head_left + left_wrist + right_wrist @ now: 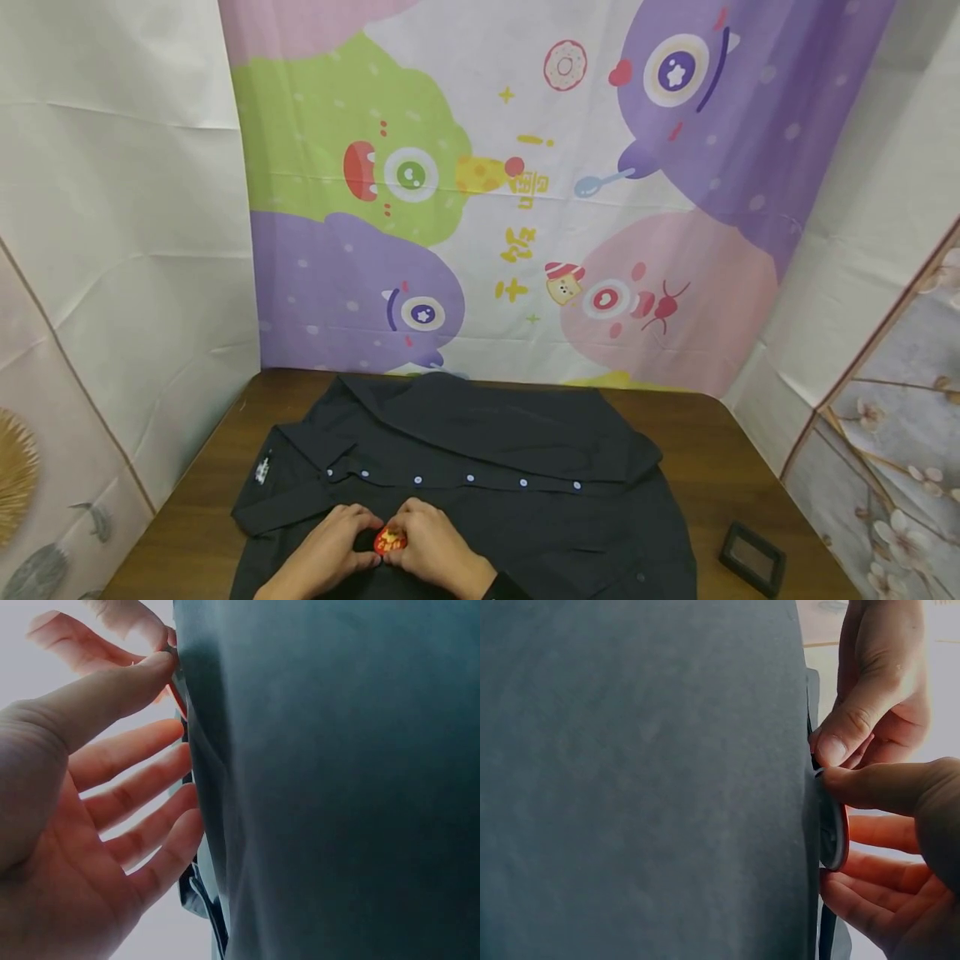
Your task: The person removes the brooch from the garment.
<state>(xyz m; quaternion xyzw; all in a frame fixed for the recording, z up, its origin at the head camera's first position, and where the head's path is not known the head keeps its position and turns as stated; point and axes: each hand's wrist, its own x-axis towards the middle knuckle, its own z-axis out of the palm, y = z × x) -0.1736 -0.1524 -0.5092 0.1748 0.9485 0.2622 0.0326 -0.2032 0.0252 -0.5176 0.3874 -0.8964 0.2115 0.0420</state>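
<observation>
A black button-up shirt lies spread with its row of white buttons running across. Over its front, both hands meet at a small round pin badge with a red and yellow face. My right hand grips the badge; in the right wrist view its thumb is at the grey back and its fingers are by the red rim. From the other side, my left hand pinches the badge's edge between thumb and index finger. Its other fingers extend towards the cloth. The two thumb tips nearly meet.
The shirt covers most of a brown wooden table. A small black frame-like box sits near the right edge. Behind the table hangs a cartoon-printed curtain, with white sheets on either side.
</observation>
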